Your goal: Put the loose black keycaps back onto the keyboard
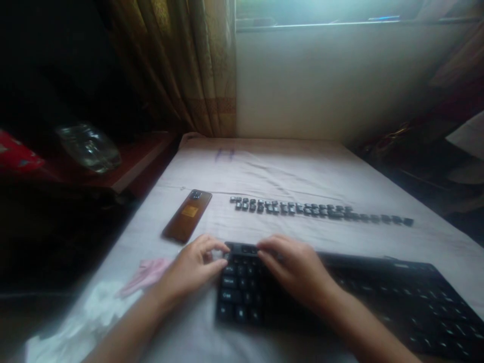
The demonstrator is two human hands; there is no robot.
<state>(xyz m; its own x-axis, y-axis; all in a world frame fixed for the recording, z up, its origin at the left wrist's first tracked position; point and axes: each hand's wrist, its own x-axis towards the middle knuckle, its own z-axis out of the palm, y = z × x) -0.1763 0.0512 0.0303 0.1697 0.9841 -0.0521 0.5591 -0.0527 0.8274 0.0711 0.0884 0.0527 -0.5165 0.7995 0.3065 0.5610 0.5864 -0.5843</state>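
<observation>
A black keyboard [378, 297] lies on a table covered with a pale cloth [287, 171]. My left hand [192, 269] is at the keyboard's upper left corner, thumb and fingers pinched together near the corner keys; what they pinch is too small to make out. My right hand [297, 269] rests over the keyboard's top left rows, fingers curled down on the keys. Beyond the keyboard, several loose black keycaps [313, 210] are lined up in rows on the cloth.
A brown phone [188, 216] lies face down left of the keycaps. A pink cloth [145, 275] and white tissue [96, 307] lie at the near left. A clear glass jar [89, 147] sits on a dark side table to the left. Curtain and wall behind.
</observation>
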